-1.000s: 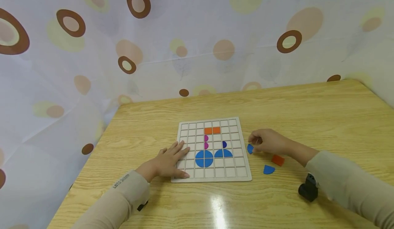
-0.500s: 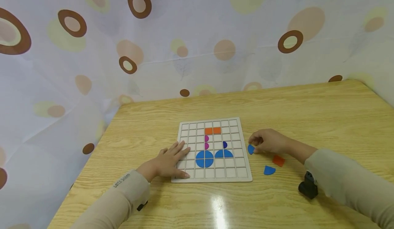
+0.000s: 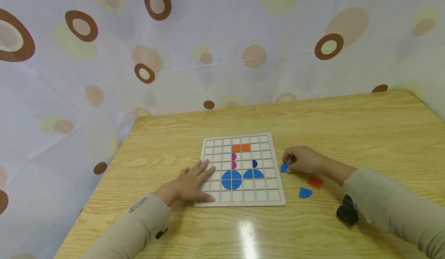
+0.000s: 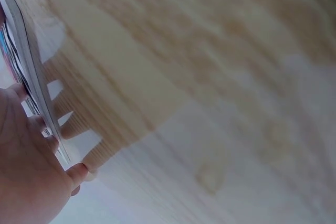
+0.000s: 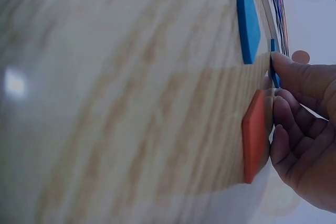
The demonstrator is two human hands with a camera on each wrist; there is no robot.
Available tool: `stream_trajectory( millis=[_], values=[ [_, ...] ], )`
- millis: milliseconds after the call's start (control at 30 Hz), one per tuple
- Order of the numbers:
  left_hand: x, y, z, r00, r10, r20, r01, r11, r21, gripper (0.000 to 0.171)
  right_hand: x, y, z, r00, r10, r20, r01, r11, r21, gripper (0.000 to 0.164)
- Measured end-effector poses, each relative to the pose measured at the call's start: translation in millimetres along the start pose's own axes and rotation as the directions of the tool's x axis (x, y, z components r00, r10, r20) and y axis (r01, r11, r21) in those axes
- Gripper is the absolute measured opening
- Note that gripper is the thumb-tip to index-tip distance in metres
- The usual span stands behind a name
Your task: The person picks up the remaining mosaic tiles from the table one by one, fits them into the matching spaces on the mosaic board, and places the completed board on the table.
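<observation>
In the head view my left hand point(image 3: 190, 183), fingers spread, rests on the left edge of a white gridded board point(image 3: 248, 195). Just off the board's right side, my right hand point(image 3: 303, 160) pinches a blue quarter-circle tile point(image 3: 284, 168) low over the table. The right wrist view has the thumb against that thin blue tile point(image 5: 274, 72), while the other fingers curl below. On the board lie a full blue circle point(image 3: 231, 179) made of quarters, a blue half circle point(image 3: 253, 173), two orange squares point(image 3: 241, 147), two magenta half circles point(image 3: 234, 161) and one dark blue half circle point(image 3: 255, 163).
Another blue quarter-circle tile point(image 3: 305, 193) and a red-orange square tile point(image 3: 315, 182) lie on the wooden table point(image 3: 167, 135), near the right wrist. A patterned cloth point(image 3: 222, 58) hangs behind the table. Each wrist carries a black device, the right one point(image 3: 347, 212) plainly seen.
The blue tile at my right fingertips has turned slightly, with the right hand close to the same spot. My left hand and the tiles on the board stay as they were.
</observation>
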State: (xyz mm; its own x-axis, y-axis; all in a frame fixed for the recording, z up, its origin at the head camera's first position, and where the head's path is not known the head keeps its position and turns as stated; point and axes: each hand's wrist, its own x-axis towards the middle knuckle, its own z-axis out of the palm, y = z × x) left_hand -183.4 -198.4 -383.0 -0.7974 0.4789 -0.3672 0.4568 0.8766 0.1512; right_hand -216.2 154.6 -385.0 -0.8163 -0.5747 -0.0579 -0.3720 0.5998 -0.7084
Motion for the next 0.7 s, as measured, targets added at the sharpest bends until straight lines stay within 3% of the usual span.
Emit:
stream_trajectory(
  millis=[700],
  values=[
    [-2.3,1.1,-1.4,1.000,0.018,-0.016,-0.018,1.000,-0.007,0.087,-1.3,1.7,3.3,1.000,-0.008,-0.024,0.008,1.000,-0.003,0.013]
  ],
)
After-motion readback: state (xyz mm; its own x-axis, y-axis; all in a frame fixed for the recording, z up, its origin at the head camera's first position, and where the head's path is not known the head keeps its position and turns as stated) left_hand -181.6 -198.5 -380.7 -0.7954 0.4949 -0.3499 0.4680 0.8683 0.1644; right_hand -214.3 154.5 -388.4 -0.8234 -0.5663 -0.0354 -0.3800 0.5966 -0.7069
